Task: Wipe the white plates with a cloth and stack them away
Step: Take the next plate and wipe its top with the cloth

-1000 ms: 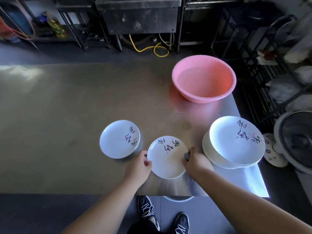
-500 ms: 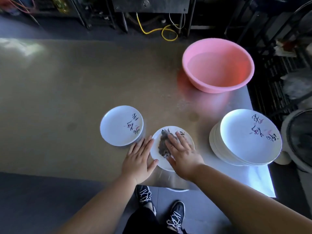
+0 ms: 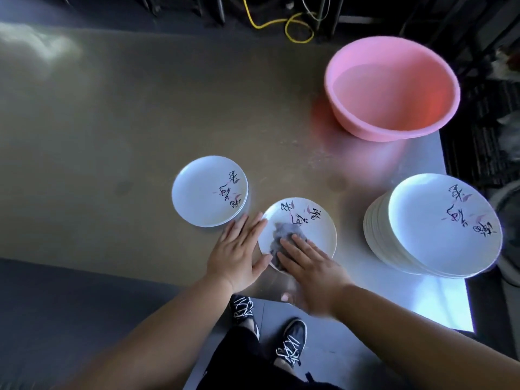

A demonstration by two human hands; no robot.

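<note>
A small white plate (image 3: 312, 220) with black writing lies near the table's front edge. My right hand (image 3: 309, 266) lies flat on it, fingers spread, pressing a grey cloth (image 3: 287, 235) onto its near left part. My left hand (image 3: 239, 249) rests flat on the table with fingers apart, its thumb against the plate's left rim. Another small white plate (image 3: 209, 191) sits just to the left and further back. A tall stack of larger white plates (image 3: 439, 226) stands at the right.
A pink basin (image 3: 391, 88) holding water stands at the back right of the steel table (image 3: 112, 122). The table's right edge runs just past the plate stack. A yellow cable (image 3: 284, 26) lies on the floor beyond. My shoes show below the front edge.
A second ago both hands held the plate by its rims. Now the right hand presses the cloth on it and has slid toward me; the left hand lies flat beside it.
</note>
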